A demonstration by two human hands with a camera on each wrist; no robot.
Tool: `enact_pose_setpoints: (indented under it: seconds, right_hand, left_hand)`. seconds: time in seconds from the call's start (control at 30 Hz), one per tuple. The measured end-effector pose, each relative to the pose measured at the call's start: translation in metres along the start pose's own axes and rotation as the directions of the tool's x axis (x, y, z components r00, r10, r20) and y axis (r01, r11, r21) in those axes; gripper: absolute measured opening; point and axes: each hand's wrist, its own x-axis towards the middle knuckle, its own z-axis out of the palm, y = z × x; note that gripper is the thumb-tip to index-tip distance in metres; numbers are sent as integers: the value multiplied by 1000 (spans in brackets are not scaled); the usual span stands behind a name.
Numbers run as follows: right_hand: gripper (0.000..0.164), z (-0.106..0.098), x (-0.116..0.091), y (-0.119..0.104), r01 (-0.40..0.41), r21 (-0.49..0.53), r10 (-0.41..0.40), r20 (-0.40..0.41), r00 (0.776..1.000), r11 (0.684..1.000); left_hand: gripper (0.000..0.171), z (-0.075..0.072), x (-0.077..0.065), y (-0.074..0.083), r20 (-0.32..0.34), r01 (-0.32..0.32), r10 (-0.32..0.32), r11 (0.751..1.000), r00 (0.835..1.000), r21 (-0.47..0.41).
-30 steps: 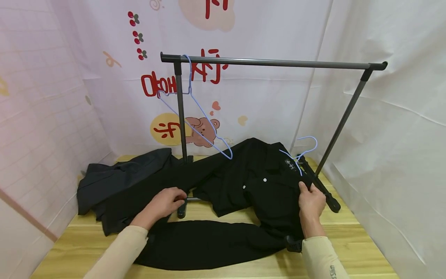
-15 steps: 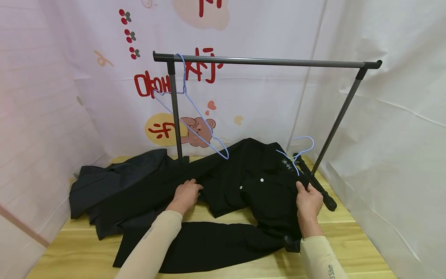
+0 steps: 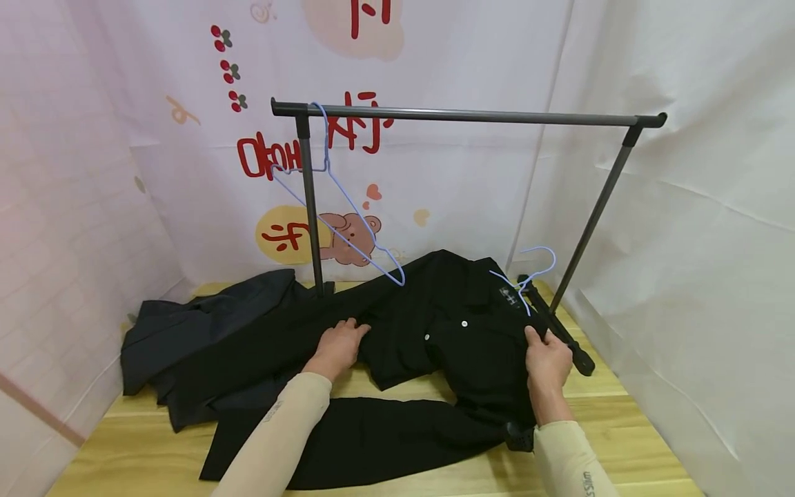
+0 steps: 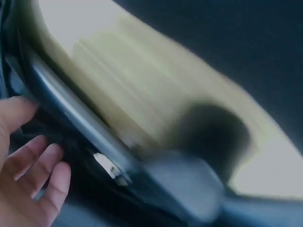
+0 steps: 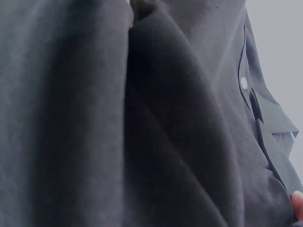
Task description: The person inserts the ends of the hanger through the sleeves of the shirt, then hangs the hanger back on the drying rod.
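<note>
At the left of the head view, a dark grey garment (image 3: 217, 307) is seen heaped on the wooden table (image 3: 143, 449), partly covered by one sleeve of the black shirt (image 3: 447, 304). From the left end of the bar of the clothes rack (image 3: 466, 115), in the upper part of the frame, a blue hanger (image 3: 326, 145) is hung. Below it, near the centre, the left hand (image 3: 338, 345) is held at the edge of the shirt; in the left wrist view its thumb and loosely bent fingers are seen apart, with no cloth clamped between them. The shirt is spread from left of centre to right of centre, its other sleeve laid along the bottom of the frame. At right of centre, a second blue hanger (image 3: 523, 281) is seen with its hook raised at the collar and its lower part hidden. Just below, the shirt is pinched by the right hand (image 3: 549, 362).
</note>
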Motion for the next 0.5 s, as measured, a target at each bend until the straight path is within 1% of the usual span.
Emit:
enact_pose_setpoints:
  seconds: [0.07, 0.1, 0.13, 0.17, 0.2, 0.23, 0.27, 0.3, 0.37, 0.4, 0.47, 0.5]
  right_hand:
    - [39, 0, 0, 2, 8, -11, -8, -1, 1000, 1000]
    - [40, 0, 0, 3, 9, -8, -9, -6, 1000, 1000]
    - [41, 0, 1, 4, 8, -6, -8, -11, 1000, 1000]
    - [43, 0, 2, 4, 8, -2, -8, -18, 1000, 1000]
    - [46, -1, 3, 4, 8, 0, -8, -25, 1000, 1000]
    - [49, -2, 4, 4, 10, 1, -10, -30, 1000, 1000]
    - [51, -3, 5, 4, 11, -1, -11, -30, 999, 1000]
    - [52, -4, 7, 4, 6, 4, -6, -29, 1000, 1000]
    - [52, -6, 9, 3, 2, 5, -2, -29, 1000, 1000]
    - [52, -7, 11, 3, -2, 6, 2, -28, 1000, 1000]
    - [53, -9, 13, 2, -16, 20, 17, -25, 1000, 1000]
    - [54, -9, 15, 2, -24, 27, 25, -28, 999, 999]
  left_hand:
    - [25, 3, 2, 3, -35, -4, 3, 1000, 999, -26]
    - [21, 3, 2, 5, -54, -2, -2, 998, 999, -60]
    - [18, 1, 2, 6, -68, 7, -16, 993, 998, -122]
    - [17, -1, 1, 7, -84, 14, -31, 981, 996, -196]
    - [18, -5, 1, 6, -89, 29, -57, 957, 994, -289]
    - [19, -10, -1, 6, -84, 49, -89, 918, 993, -393]
    - [20, -16, -3, 4, -75, 68, -121, 867, 990, -494]
    - [22, -23, -6, 2, -60, 91, -156, 803, 986, -589]
    - [24, -36, -12, -5, -29, 127, -220, 659, 975, -741]
    - [25, -44, -15, -9, -10, 140, -246, 584, 969, -800]
    - [31, -58, -23, -20, 13, 152, -288, 467, 958, -871]
    - [35, -66, -26, -26, 30, 163, -310, 413, 950, -896]
